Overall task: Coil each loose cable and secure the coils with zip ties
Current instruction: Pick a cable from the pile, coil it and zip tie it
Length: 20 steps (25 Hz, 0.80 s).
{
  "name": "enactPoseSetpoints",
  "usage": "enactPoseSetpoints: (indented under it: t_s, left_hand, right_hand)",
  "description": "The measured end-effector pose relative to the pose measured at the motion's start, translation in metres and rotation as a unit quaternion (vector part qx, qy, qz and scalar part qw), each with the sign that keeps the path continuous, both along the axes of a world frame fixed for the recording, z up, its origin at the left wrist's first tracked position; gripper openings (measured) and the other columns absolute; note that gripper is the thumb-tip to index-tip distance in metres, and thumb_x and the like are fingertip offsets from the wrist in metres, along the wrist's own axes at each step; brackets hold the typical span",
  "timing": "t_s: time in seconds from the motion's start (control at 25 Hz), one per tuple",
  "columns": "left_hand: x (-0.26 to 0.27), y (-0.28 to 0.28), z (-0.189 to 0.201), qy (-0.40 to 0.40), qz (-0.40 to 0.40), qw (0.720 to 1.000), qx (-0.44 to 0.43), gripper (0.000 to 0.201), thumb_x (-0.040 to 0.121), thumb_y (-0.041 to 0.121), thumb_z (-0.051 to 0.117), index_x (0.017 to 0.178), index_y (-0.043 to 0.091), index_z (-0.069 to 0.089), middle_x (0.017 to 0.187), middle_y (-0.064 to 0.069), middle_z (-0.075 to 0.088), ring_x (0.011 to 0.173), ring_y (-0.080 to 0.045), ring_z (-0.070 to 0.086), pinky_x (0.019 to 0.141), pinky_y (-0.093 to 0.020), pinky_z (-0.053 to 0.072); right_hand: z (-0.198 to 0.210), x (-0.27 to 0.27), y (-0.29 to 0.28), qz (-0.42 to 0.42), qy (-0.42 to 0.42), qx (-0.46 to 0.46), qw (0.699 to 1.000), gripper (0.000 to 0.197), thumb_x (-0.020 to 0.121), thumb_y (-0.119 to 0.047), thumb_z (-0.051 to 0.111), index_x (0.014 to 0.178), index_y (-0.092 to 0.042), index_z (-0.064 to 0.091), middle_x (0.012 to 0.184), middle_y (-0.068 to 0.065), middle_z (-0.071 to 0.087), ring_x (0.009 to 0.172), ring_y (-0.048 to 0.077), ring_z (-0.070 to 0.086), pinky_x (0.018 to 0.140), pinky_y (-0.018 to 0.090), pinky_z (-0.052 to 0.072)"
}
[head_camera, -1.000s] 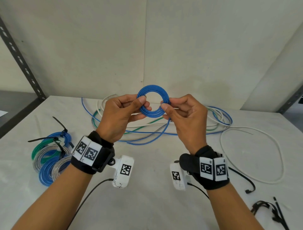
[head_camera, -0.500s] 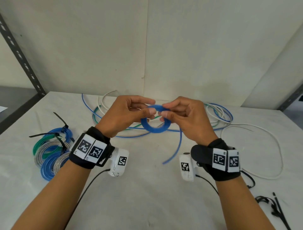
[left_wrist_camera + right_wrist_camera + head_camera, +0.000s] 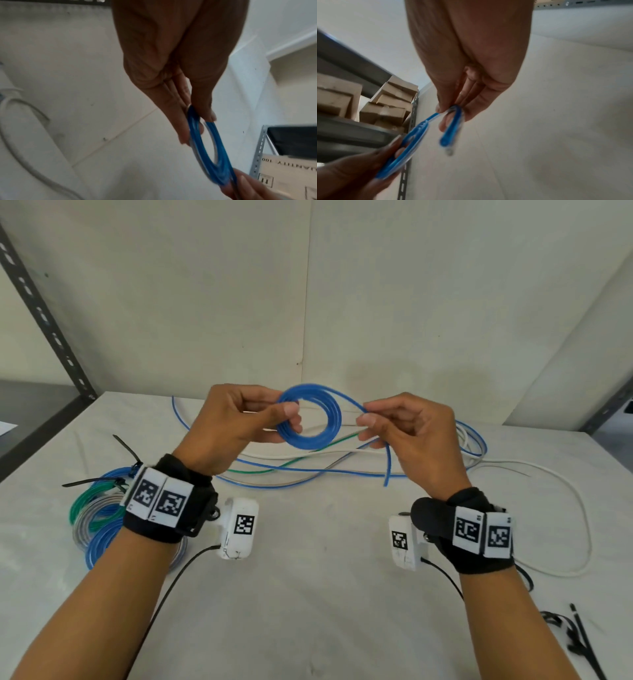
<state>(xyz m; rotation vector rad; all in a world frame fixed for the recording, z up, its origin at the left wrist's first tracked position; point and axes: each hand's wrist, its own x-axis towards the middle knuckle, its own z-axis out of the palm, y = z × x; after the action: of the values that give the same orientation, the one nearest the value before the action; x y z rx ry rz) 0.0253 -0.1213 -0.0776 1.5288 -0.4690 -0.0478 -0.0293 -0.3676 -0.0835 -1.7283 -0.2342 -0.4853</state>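
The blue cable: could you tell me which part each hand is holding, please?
The left hand pinches the blue cable at the coil's left rim; the right hand pinches its loose tail.

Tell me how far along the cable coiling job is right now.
Part done. A pile of tied coils lies on the table, zip ties around them. In hand: the left hand pinches a small blue coil while the right hand pinches its last loose tail; no tie on it yet. Left: the loose cables behind, including a white cable. Spare zip ties wait at right.

Two hands [image 3: 236, 422], one blue coil [image 3: 310, 419]
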Motion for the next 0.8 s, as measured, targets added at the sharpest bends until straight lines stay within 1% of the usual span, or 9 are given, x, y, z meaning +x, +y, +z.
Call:
enactPoseSetpoints:
  t_s: [0.08,0.16,0.28,0.4,0.48,0.6,0.68,0.8]
  left_hand:
    - [-0.001,-0.004,0.001,0.024,0.015,0.998,-0.063,0.024,0.084,0.022,0.071,0.099,0.004,0.074,0.083,-0.011,0.076,0.081,-0.023,0.075,0.068,-0.029,0.06]
    - [-0.002,-0.01,0.0,0.035,0.024,0.994,-0.102,0.025,0.084,0.024,0.07,0.1,0.005,0.073,0.084,-0.007,0.076,0.081,-0.021,0.076,0.065,-0.025,0.059]
    - [-0.004,-0.016,-0.001,0.036,0.037,0.991,-0.125,0.025,0.084,0.024,0.07,0.102,0.006,0.073,0.084,-0.006,0.076,0.081,-0.021,0.076,0.065,-0.025,0.058]
    - [-0.005,-0.02,-0.002,0.045,0.039,0.988,-0.14,0.025,0.083,0.024,0.071,0.102,0.006,0.073,0.084,-0.007,0.076,0.081,-0.021,0.076,0.065,-0.026,0.058]
    - [-0.006,-0.023,-0.004,0.052,0.044,0.986,-0.151,0.025,0.084,0.022,0.07,0.103,0.005,0.073,0.085,-0.008,0.076,0.081,-0.021,0.075,0.067,-0.027,0.059]
    - [-0.007,-0.027,-0.008,0.052,0.047,0.987,-0.146,0.02,0.09,0.017,0.068,0.104,0.003,0.072,0.086,-0.009,0.076,0.083,-0.023,0.075,0.071,-0.03,0.06]
    - [-0.009,-0.03,-0.009,0.054,0.041,0.987,-0.146,0.023,0.088,0.019,0.069,0.104,0.004,0.072,0.087,-0.009,0.076,0.084,-0.023,0.075,0.075,-0.034,0.062]
    - [-0.011,-0.031,-0.008,0.056,0.035,0.986,-0.156,0.026,0.085,0.023,0.07,0.103,0.005,0.073,0.087,-0.009,0.076,0.087,-0.024,0.075,0.08,-0.036,0.062]
  right_hand:
    - [0.0,0.0,0.008,-0.01,-0.013,0.045,0.999,0.006,0.088,-0.006,0.074,0.093,-0.007,0.071,0.085,0.015,0.076,0.075,0.029,0.076,0.066,0.036,0.061]
    - [-0.003,0.0,0.02,-0.001,-0.011,0.079,0.997,0.006,0.087,-0.002,0.074,0.09,-0.003,0.07,0.085,0.018,0.076,0.075,0.029,0.076,0.064,0.033,0.06]
    - [-0.007,-0.001,0.03,0.01,0.002,0.119,0.993,0.005,0.086,0.0,0.073,0.09,-0.002,0.07,0.084,0.015,0.076,0.075,0.027,0.076,0.063,0.029,0.058]
    - [-0.009,-0.002,0.035,0.016,0.009,0.158,0.987,0.006,0.088,0.0,0.071,0.093,-0.001,0.07,0.089,0.017,0.077,0.081,0.028,0.077,0.065,0.03,0.059]
    - [-0.011,-0.002,0.038,0.01,0.003,0.176,0.984,0.006,0.089,0.0,0.071,0.095,0.0,0.07,0.092,0.017,0.077,0.084,0.029,0.077,0.065,0.03,0.059]
    - [-0.015,0.0,0.044,-0.029,-0.009,0.181,0.983,0.005,0.09,-0.001,0.07,0.096,-0.002,0.07,0.091,0.013,0.077,0.084,0.027,0.076,0.064,0.029,0.059]
    - [-0.018,0.0,0.046,-0.058,-0.018,0.18,0.982,0.005,0.092,-0.002,0.069,0.097,-0.003,0.069,0.093,0.014,0.077,0.083,0.026,0.076,0.065,0.03,0.059]
    - [-0.019,0.0,0.049,-0.051,-0.018,0.194,0.979,0.008,0.092,-0.004,0.069,0.1,-0.003,0.066,0.099,0.016,0.076,0.087,0.028,0.075,0.071,0.036,0.061]
